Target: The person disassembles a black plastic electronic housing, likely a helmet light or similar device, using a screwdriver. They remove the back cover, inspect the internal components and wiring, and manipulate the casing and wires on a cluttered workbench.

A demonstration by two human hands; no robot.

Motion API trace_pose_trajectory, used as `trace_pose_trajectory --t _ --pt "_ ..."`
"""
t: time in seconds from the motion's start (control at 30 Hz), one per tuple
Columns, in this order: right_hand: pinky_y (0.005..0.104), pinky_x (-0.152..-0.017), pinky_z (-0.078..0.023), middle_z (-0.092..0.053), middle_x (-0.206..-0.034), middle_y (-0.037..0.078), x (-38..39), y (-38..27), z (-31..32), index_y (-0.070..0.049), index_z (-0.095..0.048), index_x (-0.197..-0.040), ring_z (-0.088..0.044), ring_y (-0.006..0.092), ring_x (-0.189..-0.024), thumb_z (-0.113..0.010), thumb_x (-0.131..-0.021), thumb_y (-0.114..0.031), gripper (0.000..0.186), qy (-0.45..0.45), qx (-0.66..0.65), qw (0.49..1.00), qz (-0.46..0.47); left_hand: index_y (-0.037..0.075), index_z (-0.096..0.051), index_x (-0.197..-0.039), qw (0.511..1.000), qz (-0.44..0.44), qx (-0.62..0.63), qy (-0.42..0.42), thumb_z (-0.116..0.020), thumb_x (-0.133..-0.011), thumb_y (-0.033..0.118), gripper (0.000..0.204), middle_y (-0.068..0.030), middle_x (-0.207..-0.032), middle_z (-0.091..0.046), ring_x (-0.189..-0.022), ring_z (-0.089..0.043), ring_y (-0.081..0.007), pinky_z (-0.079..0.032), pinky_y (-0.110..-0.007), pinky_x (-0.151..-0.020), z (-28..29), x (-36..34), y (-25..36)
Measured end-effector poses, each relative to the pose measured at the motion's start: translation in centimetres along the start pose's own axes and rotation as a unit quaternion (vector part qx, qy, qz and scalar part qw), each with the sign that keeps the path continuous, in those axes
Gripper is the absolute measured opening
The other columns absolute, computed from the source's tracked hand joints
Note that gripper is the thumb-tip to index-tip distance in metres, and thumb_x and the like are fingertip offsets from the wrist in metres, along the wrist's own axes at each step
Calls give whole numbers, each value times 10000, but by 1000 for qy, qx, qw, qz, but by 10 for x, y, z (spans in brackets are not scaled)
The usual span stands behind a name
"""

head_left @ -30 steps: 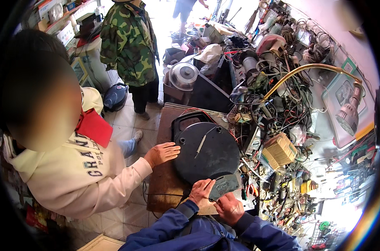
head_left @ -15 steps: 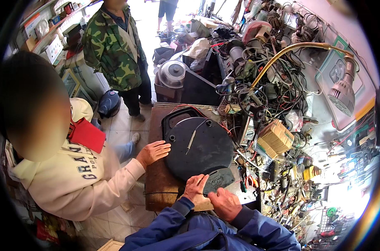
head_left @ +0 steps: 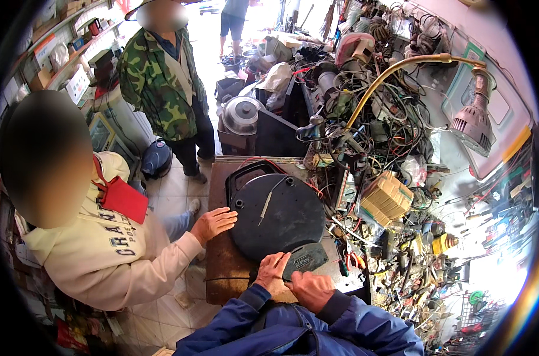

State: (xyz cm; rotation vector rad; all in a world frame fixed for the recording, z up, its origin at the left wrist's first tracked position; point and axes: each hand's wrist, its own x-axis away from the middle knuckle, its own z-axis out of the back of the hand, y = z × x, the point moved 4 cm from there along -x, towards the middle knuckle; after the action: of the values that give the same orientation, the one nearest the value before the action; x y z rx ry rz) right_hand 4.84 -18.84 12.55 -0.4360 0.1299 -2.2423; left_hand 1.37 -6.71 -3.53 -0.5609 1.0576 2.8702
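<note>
A round black appliance (head_left: 275, 222) with a loop handle lies underside up on the bench, small feet showing. From its near side juts a dark panel (head_left: 305, 261) with a label. Against that panel's left edge rests my left hand (head_left: 272, 274), fingers stretched out. My right hand (head_left: 311, 289) is curled closed at the panel's near edge, close to my left fingers. Whatever it may hold is hidden. A thin pale probe-like tool (head_left: 266, 206) with a wire lies across the appliance. Beside the appliance's left rim is another person's hand (head_left: 215, 224).
Pliers with red handles (head_left: 357, 259) lie right of the panel on the wooden bench (head_left: 219, 261). A cardboard box (head_left: 387, 199), tangled cables (head_left: 394, 107) and small parts crowd the right side. A lamp (head_left: 474, 127) hangs above. One person stands left, another beyond the bench.
The whole view has shifted slightly. My right hand has moved a little left along the panel's near edge, closer to my left hand. The other person's hand stays beside the appliance.
</note>
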Motion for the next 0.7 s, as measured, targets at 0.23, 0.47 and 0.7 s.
trace_pose_trajectory --t 0.23,0.47,0.7 --pt "471 -513 -512 -585 -774 156 1 2 8 -78 -564 -930 -657 354 -612 -640 -880 -150 117 129 -38 976 174 67 -525 -1466 1000 0 -5 0 -808 -667 362 897 -150 -1375 -550 -1229 -539 -356 -433 -484 -1057 -11 4 -6" --pt "477 -540 -522 -592 -791 155 3 3 8 -79 -556 -947 -660 352 -635 -655 -901 -205 167 95 -37 984 149 51 -530 -1457 1000 -3 -14 -5 -797 -671 361 886 -157 -1355 -559 -1210 -549 -350 -442 -472 -1051 9 -3 12" --pt "455 -504 -516 -609 -753 139 1 4 5 -78 -558 -919 -676 334 -611 -652 -907 -205 158 60 0 997 58 52 -542 -1441 1000 2 -25 9 -795 -680 294 837 -164 -1343 -562 -1219 -542 -364 -438 -471 -1057 10 -3 15"
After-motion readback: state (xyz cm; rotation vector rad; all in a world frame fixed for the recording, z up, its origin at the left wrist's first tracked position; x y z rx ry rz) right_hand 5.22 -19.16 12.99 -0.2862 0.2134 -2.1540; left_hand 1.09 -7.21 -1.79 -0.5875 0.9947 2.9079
